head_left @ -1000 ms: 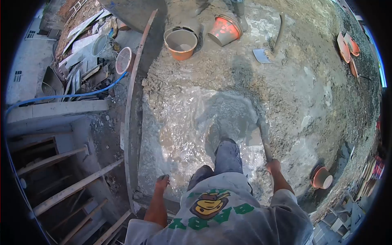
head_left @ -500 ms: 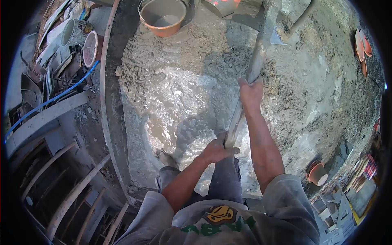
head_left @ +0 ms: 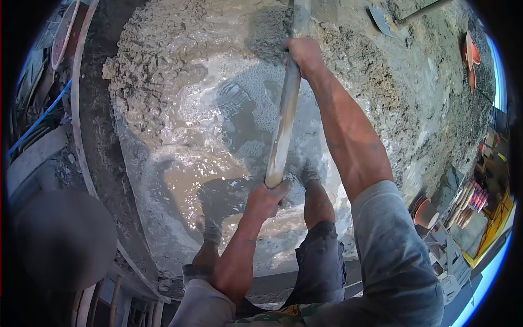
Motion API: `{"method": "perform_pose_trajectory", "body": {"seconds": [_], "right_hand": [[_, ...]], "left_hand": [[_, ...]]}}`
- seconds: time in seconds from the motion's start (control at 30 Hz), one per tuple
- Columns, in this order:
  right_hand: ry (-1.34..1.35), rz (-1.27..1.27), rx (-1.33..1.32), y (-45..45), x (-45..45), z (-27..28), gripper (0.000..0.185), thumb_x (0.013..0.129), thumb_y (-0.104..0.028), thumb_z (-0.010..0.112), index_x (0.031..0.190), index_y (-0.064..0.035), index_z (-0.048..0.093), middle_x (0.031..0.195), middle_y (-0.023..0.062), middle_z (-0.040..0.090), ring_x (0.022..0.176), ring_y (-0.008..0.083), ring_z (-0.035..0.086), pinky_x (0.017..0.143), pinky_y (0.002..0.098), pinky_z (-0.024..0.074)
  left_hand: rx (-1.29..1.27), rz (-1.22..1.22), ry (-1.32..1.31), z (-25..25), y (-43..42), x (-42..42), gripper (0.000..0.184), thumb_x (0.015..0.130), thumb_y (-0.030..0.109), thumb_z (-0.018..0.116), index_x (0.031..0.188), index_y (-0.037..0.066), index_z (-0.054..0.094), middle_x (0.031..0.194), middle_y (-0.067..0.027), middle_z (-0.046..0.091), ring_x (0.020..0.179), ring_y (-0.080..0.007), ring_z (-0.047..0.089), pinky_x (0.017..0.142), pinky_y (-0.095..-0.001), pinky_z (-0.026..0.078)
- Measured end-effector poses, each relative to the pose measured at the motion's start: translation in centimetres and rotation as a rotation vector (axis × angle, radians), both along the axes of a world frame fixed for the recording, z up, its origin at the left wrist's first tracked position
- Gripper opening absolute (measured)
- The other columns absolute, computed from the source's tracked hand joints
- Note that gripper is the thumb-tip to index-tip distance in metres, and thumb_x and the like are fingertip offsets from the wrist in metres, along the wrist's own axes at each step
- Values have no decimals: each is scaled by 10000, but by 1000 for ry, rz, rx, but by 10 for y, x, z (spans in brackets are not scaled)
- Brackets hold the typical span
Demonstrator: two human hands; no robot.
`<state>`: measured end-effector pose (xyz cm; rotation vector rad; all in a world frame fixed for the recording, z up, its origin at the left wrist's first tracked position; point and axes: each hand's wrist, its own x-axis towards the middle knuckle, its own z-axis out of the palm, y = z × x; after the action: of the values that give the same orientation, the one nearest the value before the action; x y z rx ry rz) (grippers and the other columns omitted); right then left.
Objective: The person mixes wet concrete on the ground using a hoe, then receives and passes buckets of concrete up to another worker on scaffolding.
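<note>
A long pale handle (head_left: 283,122) runs from the middle of the view up to the top edge, where its far end is out of frame. My left hand (head_left: 264,200) is wrapped round its near end, in front of my body. Farther up the handle, my right hand (head_left: 304,53) grips it from the right, with that arm stretched forward. Below both hands lies wet grey mortar (head_left: 218,141), watery and shiny in the middle and lumpy toward the upper left. My feet and lower legs stand in the wet part.
A board edge (head_left: 79,109) borders the mortar on the left, with a blue hose (head_left: 41,122) beyond it. At the upper right lies a shovel blade (head_left: 381,22). Stacked buckets (head_left: 425,212) stand at the right. A dark blurred round shape (head_left: 65,240) covers the lower left.
My left hand has come from my side onto the handle, and my right hand has reached forward along it. The view has shifted, so the upper buckets have left the frame.
</note>
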<state>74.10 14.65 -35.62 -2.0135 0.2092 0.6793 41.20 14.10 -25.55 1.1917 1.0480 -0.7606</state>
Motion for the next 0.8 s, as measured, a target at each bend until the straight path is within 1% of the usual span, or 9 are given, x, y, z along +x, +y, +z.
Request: {"method": "perform_pose_trajectory", "body": {"seconds": [0.2, 0.3, 0.37, 0.5, 0.57, 0.67, 0.73, 0.77, 0.8], "right_hand": [[243, -175, 187, -16, -81, 44, 138, 689, -43, 637, 765, 27, 545, 600, 100, 508, 430, 209, 522, 393, 351, 454], [324, -284, 305, -55, -139, 43, 122, 690, -26, 638, 755, 28, 550, 613, 99, 530, 434, 189, 526, 397, 334, 449], [442, -423, 354, -88, -195, 48, 175, 702, -35, 636, 830, 9, 525, 639, 96, 526, 479, 198, 534, 432, 347, 471], [607, -596, 352, -125, -265, 61, 173, 693, -4, 627, 823, -6, 513, 639, 104, 538, 480, 211, 541, 449, 355, 472], [575, -599, 342, -133, -262, 91, 177, 689, 4, 626, 821, -11, 509, 638, 104, 542, 480, 212, 544, 449, 352, 471], [377, -542, 450, -114, -185, 131, 185, 688, 6, 627, 824, -14, 504, 636, 99, 542, 479, 211, 547, 456, 341, 472], [217, -456, 522, -95, -115, 158, 199, 694, -1, 621, 847, -9, 494, 636, 90, 526, 498, 207, 553, 477, 330, 478], [157, -347, 614, -91, -80, 158, 217, 688, -11, 623, 857, -13, 487, 635, 88, 514, 515, 204, 552, 497, 338, 482], [115, -301, 669, -81, -48, 162, 203, 692, -20, 613, 850, -23, 486, 637, 93, 515, 522, 204, 547, 510, 350, 485]], "left_hand": [[85, -28, -63, 24, -5, -58, 443, 723, 441, 679, 838, 15, 631, 641, -113, 626, 615, -250, 626, 626, -390, 482], [337, -106, -175, 6, -37, -118, 437, 711, 418, 690, 936, 49, 623, 738, -146, 659, 702, -314, 656, 664, -413, 504], [298, -320, 9, 4, -55, -165, 460, 707, 419, 690, 1011, 83, 614, 842, -166, 668, 804, -348, 650, 703, -426, 511], [232, -414, 88, 24, -73, -240, 491, 687, 443, 702, 1031, 107, 605, 854, -164, 665, 828, -341, 646, 732, -431, 504], [171, -418, 135, 44, -76, -224, 472, 668, 433, 732, 984, 102, 616, 816, -162, 655, 800, -340, 639, 711, -428, 497], [356, -449, -83, 31, -65, -146, 454, 656, 411, 760, 930, 74, 631, 780, -156, 643, 784, -336, 630, 696, -426, 490], [465, -506, -269, 10, -46, -70, 593, 645, 489, 761, 1030, 54, 639, 1002, -148, 656, 929, -271, 636, 816, -370, 490], [396, -227, -409, -24, -48, -52, 559, 651, 472, 768, 1001, 51, 656, 966, -130, 671, 879, -267, 648, 799, -342, 497], [433, -194, -456, -36, -37, -17, 531, 647, 468, 773, 959, 52, 664, 912, -134, 672, 850, -271, 647, 757, -350, 498]]}}
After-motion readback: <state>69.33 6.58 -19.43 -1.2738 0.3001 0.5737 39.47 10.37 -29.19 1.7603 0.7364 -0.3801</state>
